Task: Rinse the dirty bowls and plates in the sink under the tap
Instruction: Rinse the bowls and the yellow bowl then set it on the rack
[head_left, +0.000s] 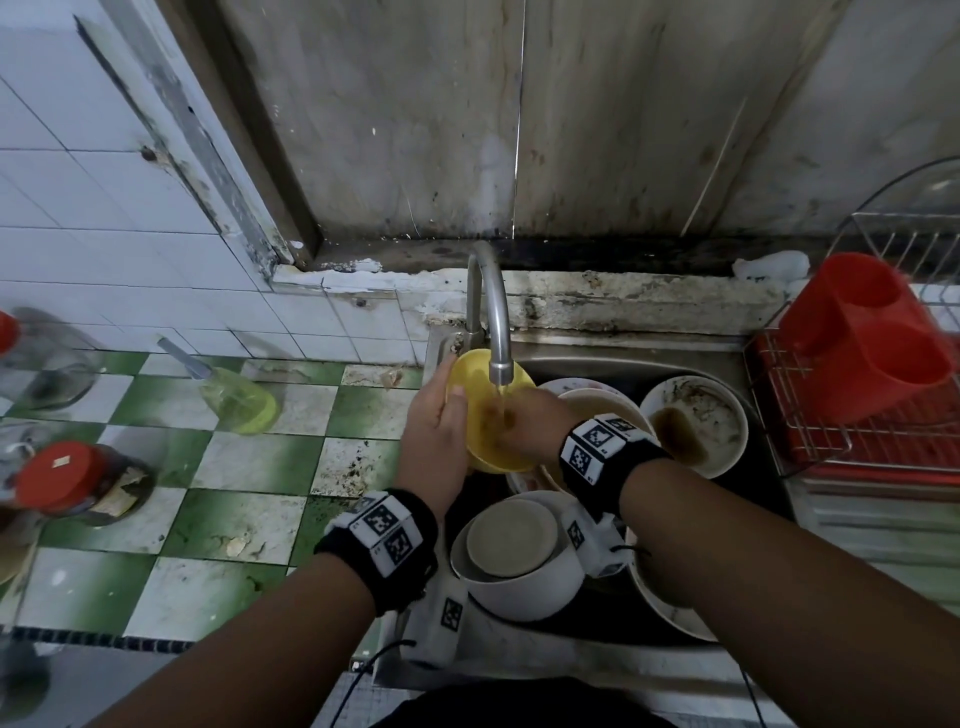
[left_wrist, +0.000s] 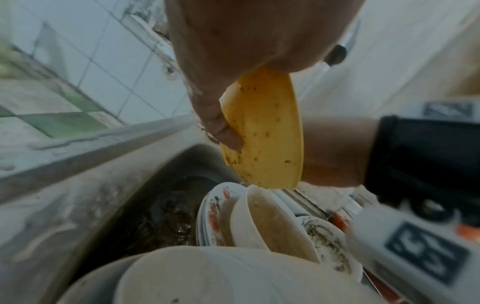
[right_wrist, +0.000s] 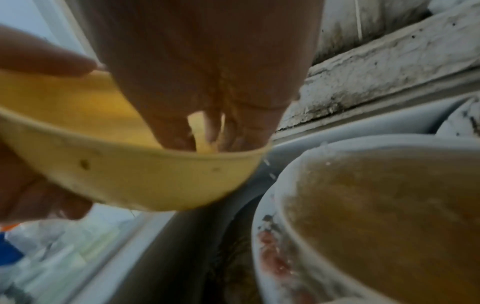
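A yellow bowl is tilted under the curved steel tap, and a thin stream of water runs into it. My left hand grips its left rim, thumb inside and fingers underneath. In the left wrist view that left hand clamps the speckled bowl from above. My right hand reaches into the bowl. In the right wrist view its fingers point down and press the bowl's inner wall. More dirty dishes fill the sink.
Below the bowl sit a white bowl of brown liquid, a stained white bowl, upturned white bowls and a plate. A red cutlery holder stands in a wire rack on the right. A yellowish bottle and a red-lidded jar occupy the tiled counter.
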